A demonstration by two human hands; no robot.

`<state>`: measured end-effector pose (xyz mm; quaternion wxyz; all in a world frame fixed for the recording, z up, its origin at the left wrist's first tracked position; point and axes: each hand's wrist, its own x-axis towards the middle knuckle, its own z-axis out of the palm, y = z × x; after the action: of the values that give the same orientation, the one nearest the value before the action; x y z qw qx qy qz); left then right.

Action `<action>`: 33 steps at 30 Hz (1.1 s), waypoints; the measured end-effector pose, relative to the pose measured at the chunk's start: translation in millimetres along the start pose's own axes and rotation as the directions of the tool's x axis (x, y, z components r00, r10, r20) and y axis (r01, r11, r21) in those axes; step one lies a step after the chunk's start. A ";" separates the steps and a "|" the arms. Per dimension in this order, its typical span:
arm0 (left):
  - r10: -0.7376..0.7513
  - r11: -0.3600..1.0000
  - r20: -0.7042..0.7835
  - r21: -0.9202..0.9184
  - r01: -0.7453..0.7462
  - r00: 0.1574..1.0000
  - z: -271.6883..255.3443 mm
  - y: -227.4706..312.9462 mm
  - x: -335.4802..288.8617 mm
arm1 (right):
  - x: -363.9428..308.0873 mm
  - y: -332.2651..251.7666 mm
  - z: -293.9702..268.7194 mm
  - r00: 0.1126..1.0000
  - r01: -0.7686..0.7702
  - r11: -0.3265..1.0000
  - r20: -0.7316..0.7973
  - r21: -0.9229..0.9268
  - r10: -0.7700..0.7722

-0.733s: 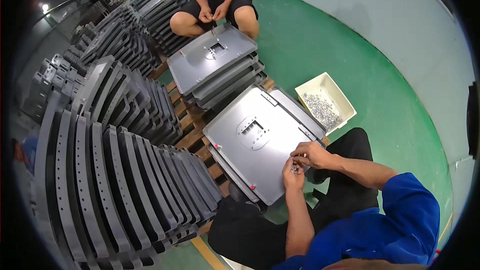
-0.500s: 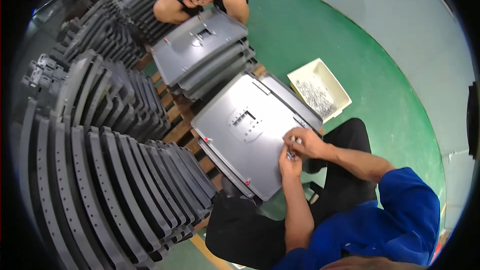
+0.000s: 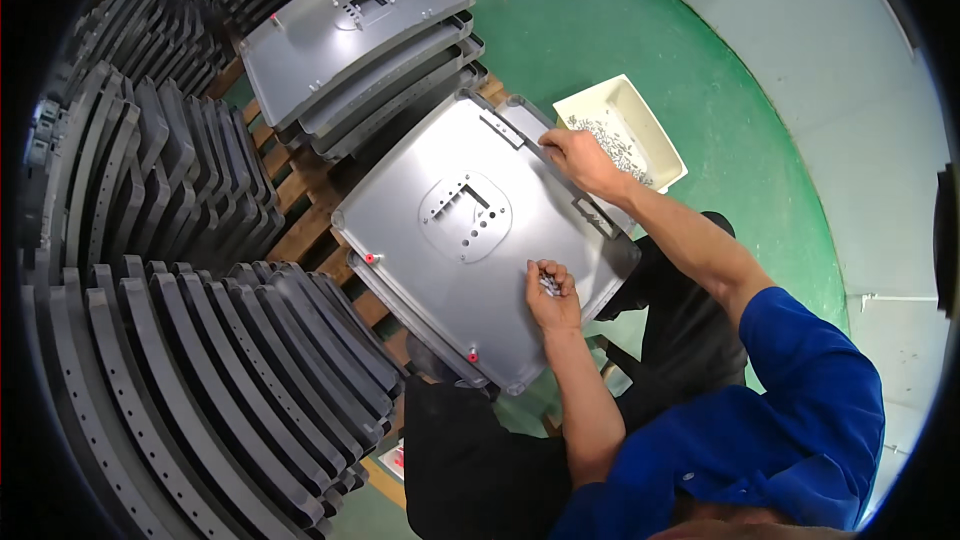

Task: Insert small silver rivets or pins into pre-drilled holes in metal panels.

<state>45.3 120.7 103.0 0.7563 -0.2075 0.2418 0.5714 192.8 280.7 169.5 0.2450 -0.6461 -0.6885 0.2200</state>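
Observation:
A grey sheet-metal panel (image 3: 400,290) lies in front of me, with a raised round area holding a slot and several holes. My left hand (image 3: 553,300) is over its near right part, fingers curled round small light metal pieces (image 3: 549,284) in the palm. My right hand (image 3: 585,162) is at the panel's far right edge, between two dark slotted brackets, the upper bracket (image 3: 502,128) and the lower bracket (image 3: 596,217). Its fingertips are pinched together, and what they hold is too small to make out. Two red-tipped posts, one a red knob (image 3: 370,258), stand along the left edge.
A cream bin (image 3: 660,130) of small metal pieces stands on the green floor beyond my right hand. Rows of grey panels (image 3: 180,370) stand upright at left. Another panel stack (image 3: 350,40) sits ahead on a wooden pallet (image 3: 305,215), with a co-worker's arms behind it.
My hands were together at the panel's right side. Now the right hand has moved away to the far right edge, while the left keeps the small pieces. The view has shifted.

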 end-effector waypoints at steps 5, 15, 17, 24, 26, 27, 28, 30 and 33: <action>0.017 1.000 -0.013 -0.018 -0.018 1.000 0.7 5.5 10.6 | 45.6 12.3 21.7 0.970 0.241 0.952 0.027 -0.188 -0.241; 0.053 0.996 -0.052 0.069 -0.049 0.997 -16.0 11.6 18.2 | 86.7 26.9 55.8 0.965 0.253 0.867 0.181 -0.429 -0.192; 0.053 0.996 -0.053 0.079 -0.049 0.997 -16.5 11.1 19.1 | 87.5 26.3 56.4 0.959 0.271 0.851 0.197 -0.449 -0.202; 0.047 0.999 -0.053 -0.014 -0.047 0.998 -24.4 15.1 17.7 | 87.3 17.4 56.0 0.917 0.395 0.804 0.250 -0.445 -0.311; 0.006 0.999 -0.036 0.032 -0.005 0.999 -23.5 13.1 24.3 | 86.9 14.5 46.9 0.934 0.351 0.807 0.237 -0.475 -0.267; 0.000 0.999 -0.028 0.032 0.001 1.000 -23.9 12.8 22.5 | 84.9 13.5 46.0 0.929 0.366 0.794 0.244 -0.485 -0.279; 0.001 1.000 -0.023 0.031 0.000 1.000 -22.6 12.4 22.3 | 85.9 12.8 45.0 0.920 0.387 0.781 0.255 -0.490 -0.296; 0.008 0.999 -0.017 0.038 -0.007 1.000 -21.6 13.3 22.0 | 88.3 8.5 44.7 0.908 0.416 0.756 0.275 -0.506 -0.317; 0.029 0.998 0.000 0.059 -0.029 1.000 -25.0 13.7 21.7 | 92.2 2.0 44.6 0.905 0.414 0.750 0.319 -0.515 -0.280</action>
<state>33.9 126.1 69.5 0.7537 -0.1818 0.2619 0.5747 162.5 373.4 138.2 -0.0016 -0.5206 -0.8535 0.0240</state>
